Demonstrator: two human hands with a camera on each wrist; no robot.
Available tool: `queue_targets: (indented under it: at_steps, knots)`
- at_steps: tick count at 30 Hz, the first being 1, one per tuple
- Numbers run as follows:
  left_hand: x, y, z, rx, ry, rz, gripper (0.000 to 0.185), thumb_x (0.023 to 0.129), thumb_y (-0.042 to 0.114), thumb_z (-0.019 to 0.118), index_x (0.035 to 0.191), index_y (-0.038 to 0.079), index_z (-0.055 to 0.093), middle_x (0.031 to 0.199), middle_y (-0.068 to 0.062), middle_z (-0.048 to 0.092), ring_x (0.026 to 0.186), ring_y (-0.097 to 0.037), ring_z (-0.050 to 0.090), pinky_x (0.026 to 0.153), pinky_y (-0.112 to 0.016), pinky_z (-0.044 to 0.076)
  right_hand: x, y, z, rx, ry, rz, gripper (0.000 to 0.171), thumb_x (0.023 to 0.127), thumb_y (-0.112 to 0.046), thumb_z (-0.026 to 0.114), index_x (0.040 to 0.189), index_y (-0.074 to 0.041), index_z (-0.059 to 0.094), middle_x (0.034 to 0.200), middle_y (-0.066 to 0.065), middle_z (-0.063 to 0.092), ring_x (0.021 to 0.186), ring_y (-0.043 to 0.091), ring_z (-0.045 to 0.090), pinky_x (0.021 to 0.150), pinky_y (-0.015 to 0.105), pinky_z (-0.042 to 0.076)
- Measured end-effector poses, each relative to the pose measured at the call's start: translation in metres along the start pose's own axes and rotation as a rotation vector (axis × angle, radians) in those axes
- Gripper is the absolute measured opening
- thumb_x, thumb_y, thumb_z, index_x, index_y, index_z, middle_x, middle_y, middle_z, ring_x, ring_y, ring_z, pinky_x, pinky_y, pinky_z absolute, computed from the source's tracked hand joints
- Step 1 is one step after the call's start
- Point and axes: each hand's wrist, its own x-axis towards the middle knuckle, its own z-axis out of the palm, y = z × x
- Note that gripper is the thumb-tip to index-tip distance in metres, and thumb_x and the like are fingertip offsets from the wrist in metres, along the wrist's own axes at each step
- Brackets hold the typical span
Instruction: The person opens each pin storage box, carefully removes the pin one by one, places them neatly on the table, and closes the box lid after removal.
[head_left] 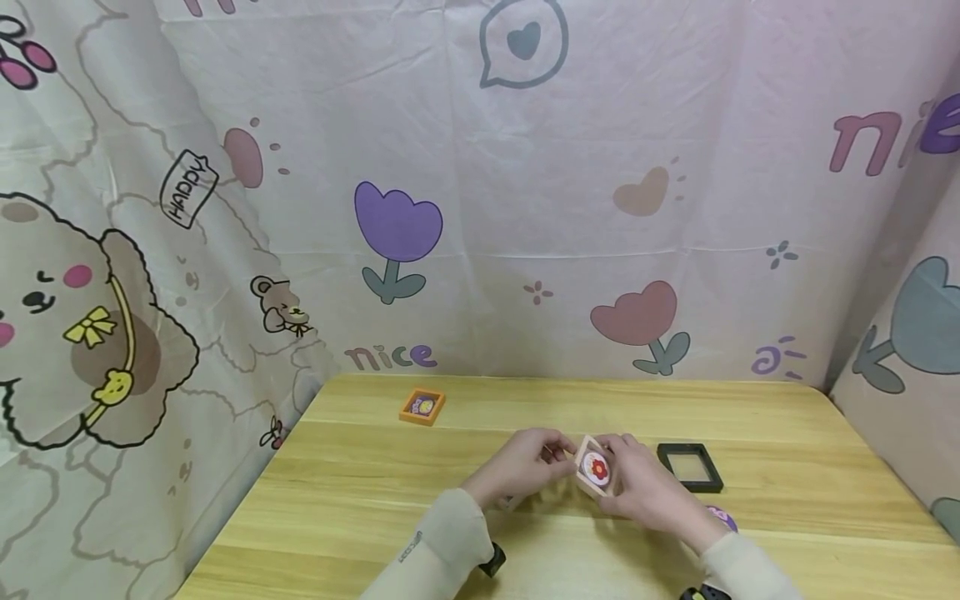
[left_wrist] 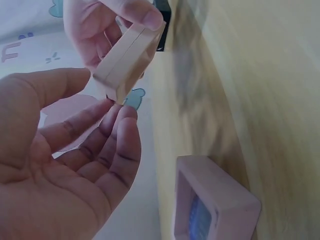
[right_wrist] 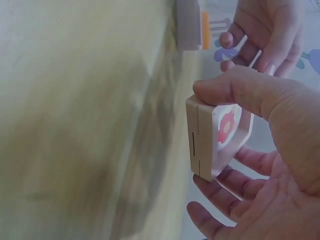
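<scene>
- Your right hand [head_left: 641,483] pinched a pale frame [right_wrist: 202,145] containing a red-flower badge [head_left: 597,469].
- Your empty left hand [head_left: 525,462] flanked it, loosely spread.
- An orange frame [head_left: 414,421] held purple-and-yellow artwork [head_left: 423,407].

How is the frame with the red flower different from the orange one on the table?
The flower frame is pale and wood-coloured, while the orange frame is bright orange.
The flower frame is held up by the right hand; the orange frame lies on the table.
The flower frame shows a red flower; the orange frame shows purple and yellow.
Both are four-sided, with something colourful inside.
</scene>
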Motion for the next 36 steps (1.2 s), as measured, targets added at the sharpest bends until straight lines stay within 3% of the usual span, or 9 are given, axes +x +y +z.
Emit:
queue_targets:
  at_steps: [4, 8, 12, 15, 20, 24, 26, 30, 36]
  knots:
    - [-0.006, 0.002, -0.006, -0.014, -0.014, 0.023, 0.020, 0.101, 0.024, 0.075, 0.121, 0.018, 0.075, 0.098, 0.008, 0.069, 0.088, -0.003, 0.062, 0.077, -0.021, 0.055, -0.006, -0.002, -0.007, 0.022, -0.002, -0.030, 0.086, 0.068, -0.014, 0.095, 0.144, -0.004, 0.058, 0.124, 0.009, 0.065, 0.104, 0.018, 0.059, 0.086, 0.037, 0.057]
    - [-0.009, 0.004, -0.010, -0.014, -0.024, 0.038, 0.024, 0.103, 0.026, 0.074, 0.126, 0.020, 0.072, 0.103, 0.006, 0.070, 0.092, -0.004, 0.063, 0.080, -0.022, 0.056, -0.011, -0.002, -0.014, 0.050, -0.012, -0.092, 0.083, 0.071, -0.015, 0.096, 0.144, -0.006, 0.058, 0.133, 0.009, 0.064, 0.119, 0.025, 0.062, 0.101, 0.055, 0.057]
    - [-0.009, 0.004, -0.012, -0.029, -0.037, 0.036, 0.026, 0.105, 0.032, 0.071, 0.129, 0.021, 0.070, 0.108, 0.004, 0.071, 0.095, -0.006, 0.064, 0.084, -0.024, 0.056, -0.017, -0.002, -0.020, 0.077, -0.034, -0.177, 0.080, 0.072, -0.017, 0.096, 0.143, -0.009, 0.059, 0.140, 0.008, 0.064, 0.127, 0.032, 0.062, 0.106, 0.067, 0.053]
    - [-0.010, 0.002, -0.012, -0.081, -0.065, 0.038, 0.028, 0.107, 0.034, 0.068, 0.131, 0.020, 0.070, 0.111, 0.002, 0.072, 0.098, -0.011, 0.067, 0.086, -0.026, 0.058, -0.020, -0.004, -0.023, 0.081, -0.043, -0.225, 0.079, 0.074, -0.019, 0.095, 0.144, -0.013, 0.059, 0.143, 0.005, 0.064, 0.130, 0.033, 0.061, 0.107, 0.068, 0.053]
    - [-0.011, -0.006, -0.013, -0.301, -0.147, 0.005, 0.036, 0.111, 0.034, 0.062, 0.138, 0.012, 0.066, 0.118, -0.004, 0.072, 0.112, -0.031, 0.073, 0.094, -0.039, 0.065, -0.025, -0.010, -0.028, 0.062, -0.035, -0.283, 0.080, 0.077, -0.024, 0.094, 0.148, -0.021, 0.057, 0.143, -0.006, 0.063, 0.130, 0.024, 0.062, 0.107, 0.056, 0.056]
    - [-0.012, -0.012, -0.015, -0.408, -0.173, -0.023, 0.041, 0.111, 0.035, 0.061, 0.142, 0.008, 0.064, 0.122, -0.006, 0.073, 0.114, -0.033, 0.074, 0.096, -0.046, 0.066, -0.026, -0.013, -0.029, 0.060, -0.030, -0.328, 0.078, 0.080, -0.025, 0.094, 0.149, -0.023, 0.057, 0.141, -0.009, 0.064, 0.127, 0.019, 0.062, 0.106, 0.050, 0.057]
    - [-0.013, -0.014, -0.015, -0.418, -0.178, -0.026, 0.042, 0.110, 0.035, 0.062, 0.142, 0.009, 0.065, 0.121, -0.005, 0.074, 0.109, -0.026, 0.075, 0.094, -0.041, 0.066, -0.027, -0.015, -0.030, 0.054, -0.028, -0.342, 0.078, 0.080, -0.024, 0.094, 0.148, -0.023, 0.057, 0.141, -0.010, 0.064, 0.127, 0.017, 0.062, 0.106, 0.048, 0.057]
    - [-0.017, -0.017, -0.016, -0.405, -0.192, -0.040, 0.035, 0.109, 0.032, 0.066, 0.137, 0.013, 0.071, 0.115, -0.002, 0.078, 0.081, -0.013, 0.069, 0.065, -0.024, 0.057, -0.029, -0.018, -0.030, 0.056, -0.040, -0.363, 0.079, 0.079, -0.022, 0.094, 0.149, -0.024, 0.058, 0.141, -0.011, 0.065, 0.129, 0.016, 0.063, 0.107, 0.047, 0.058]
    - [-0.023, -0.024, -0.020, -0.480, -0.289, -0.006, 0.036, 0.108, 0.019, 0.065, 0.140, 0.002, 0.068, 0.119, -0.008, 0.079, 0.068, -0.009, 0.066, 0.054, -0.018, 0.044, -0.033, -0.026, -0.030, 0.068, -0.065, -0.405, 0.085, 0.078, -0.016, 0.094, 0.152, -0.033, 0.056, 0.145, -0.013, 0.063, 0.132, 0.015, 0.061, 0.109, 0.045, 0.057]
